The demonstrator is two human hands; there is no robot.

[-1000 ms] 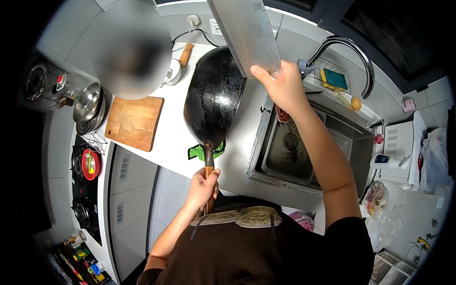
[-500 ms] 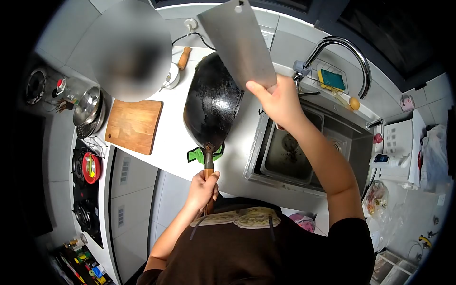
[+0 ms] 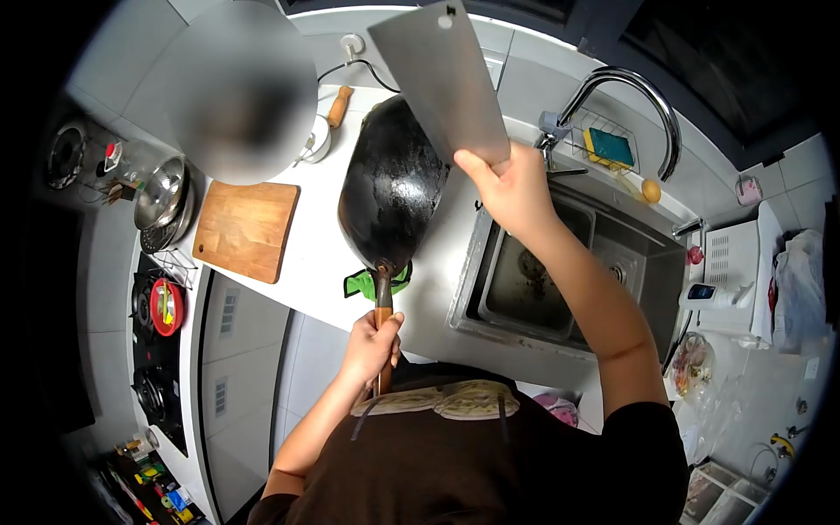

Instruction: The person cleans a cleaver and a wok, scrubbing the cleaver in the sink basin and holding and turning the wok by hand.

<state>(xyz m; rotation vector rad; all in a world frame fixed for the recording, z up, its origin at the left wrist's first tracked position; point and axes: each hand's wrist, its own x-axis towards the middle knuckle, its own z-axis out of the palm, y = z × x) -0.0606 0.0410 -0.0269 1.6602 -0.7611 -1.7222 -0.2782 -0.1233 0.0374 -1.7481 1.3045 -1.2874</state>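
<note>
My left hand (image 3: 372, 346) is wrapped around the wooden handle of a black wok (image 3: 391, 184), close to my body. The wok is tilted, with its dark, shiny, worn surface in view. In my right hand (image 3: 521, 192) is a cleaver (image 3: 442, 83), its broad grey blade pointing up and away, over the wok's far right side. My fingers hide the cleaver's handle. A green cloth (image 3: 360, 283) lies on the counter under the wok's near end.
A steel sink (image 3: 464, 319) with a basin inside lies right, under a curved tap (image 3: 669, 114); a sponge (image 3: 610, 149) sits behind. Left are a wooden cutting board (image 3: 247, 232), a white cup (image 3: 319, 140), steel strainers (image 3: 159, 192) and a red bowl (image 3: 166, 306) by the stove. A blurred round patch covers the upper left.
The cleaver has shifted very slightly to the right. Both hands keep their grips, and the wok stays almost in the same place.
</note>
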